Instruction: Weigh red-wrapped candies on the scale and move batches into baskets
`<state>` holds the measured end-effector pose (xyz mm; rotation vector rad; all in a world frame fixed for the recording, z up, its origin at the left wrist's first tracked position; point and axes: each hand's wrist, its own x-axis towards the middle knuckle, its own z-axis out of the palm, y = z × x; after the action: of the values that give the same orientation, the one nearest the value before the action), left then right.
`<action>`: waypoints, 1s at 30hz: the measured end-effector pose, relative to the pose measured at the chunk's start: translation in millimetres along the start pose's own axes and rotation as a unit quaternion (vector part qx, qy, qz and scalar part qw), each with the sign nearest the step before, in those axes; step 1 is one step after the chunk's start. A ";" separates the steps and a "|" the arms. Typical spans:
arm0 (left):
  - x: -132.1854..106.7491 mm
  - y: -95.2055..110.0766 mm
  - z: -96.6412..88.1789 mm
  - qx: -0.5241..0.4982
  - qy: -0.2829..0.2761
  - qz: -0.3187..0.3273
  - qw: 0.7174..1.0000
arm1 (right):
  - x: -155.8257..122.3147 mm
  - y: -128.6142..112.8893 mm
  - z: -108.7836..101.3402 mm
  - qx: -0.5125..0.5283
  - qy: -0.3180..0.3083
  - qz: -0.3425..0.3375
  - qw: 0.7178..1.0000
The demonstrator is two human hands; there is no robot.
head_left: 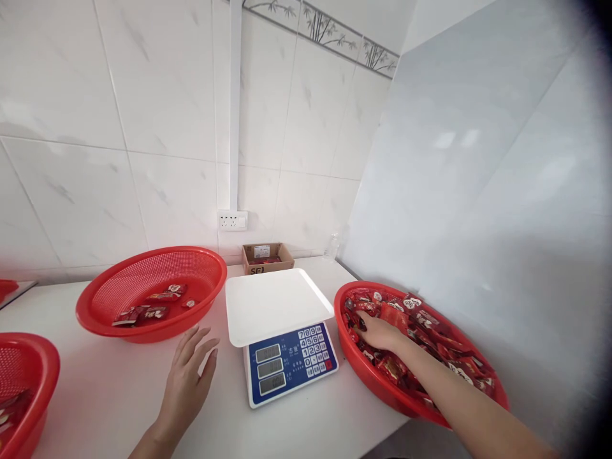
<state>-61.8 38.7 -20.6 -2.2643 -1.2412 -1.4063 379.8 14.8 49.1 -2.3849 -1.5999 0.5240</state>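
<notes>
My left hand is open over the white table, fingers spread and holding nothing, between the scale and the far red basket. My right hand reaches into the right-hand red basket, which is full of small red wrapped packets. Its thumb and fingers close around a red packet at the basket's left side; the fingertips are partly hidden among the packets. Between my hands stands a digital scale with a blue keypad panel. Its white weighing tray bears nothing.
A far-left red basket holds several red packets. Another red basket with packets is cut off at the left edge. Behind the scale sits a small cardboard box, near a clear plastic container. A grey panel borders the right side.
</notes>
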 end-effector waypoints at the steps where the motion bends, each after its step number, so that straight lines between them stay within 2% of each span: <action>1: 0.1 0.3 -0.1 -0.001 -0.001 -0.002 1.000 | 1.7 -0.3 2.0 -0.009 -0.002 -0.004 1.000; 9: 1.4 -0.3 -2.3 0.002 -0.004 -0.010 1.000 | 3.3 0.8 4.1 0.000 -0.011 -0.069 0.998; 13: 1.8 -0.3 -2.7 0.002 -0.002 -0.011 1.000 | 3.4 4.8 -16.4 0.001 0.037 -0.064 0.997; 16: 2.2 1.0 -2.7 -0.002 -0.001 -0.013 1.000 | 1.9 -3.5 -37.8 0.012 0.082 -0.065 0.994; 19: 2.4 3.0 -2.0 -0.010 0.002 -0.011 1.000 | -1.0 -32.0 -47.1 0.117 0.080 -0.074 0.987; 21: 2.2 3.9 -1.8 -0.013 0.002 -0.009 1.000 | -1.6 -60.3 -41.1 0.201 0.048 -0.086 0.975; 26: 1.5 2.9 -3.2 -0.008 -0.004 -0.003 1.000 | 8.1 -131.3 4.8 0.203 -0.021 -0.166 0.965; 30: 1.3 1.4 -5.0 -0.003 0.005 -0.010 1.000 | 17.1 -163.5 34.1 0.224 -0.069 -0.206 0.950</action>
<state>-63.8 35.8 -16.5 -2.2525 -1.2619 -1.4293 233.5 92.6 76.3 -1.6614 -1.7450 0.8685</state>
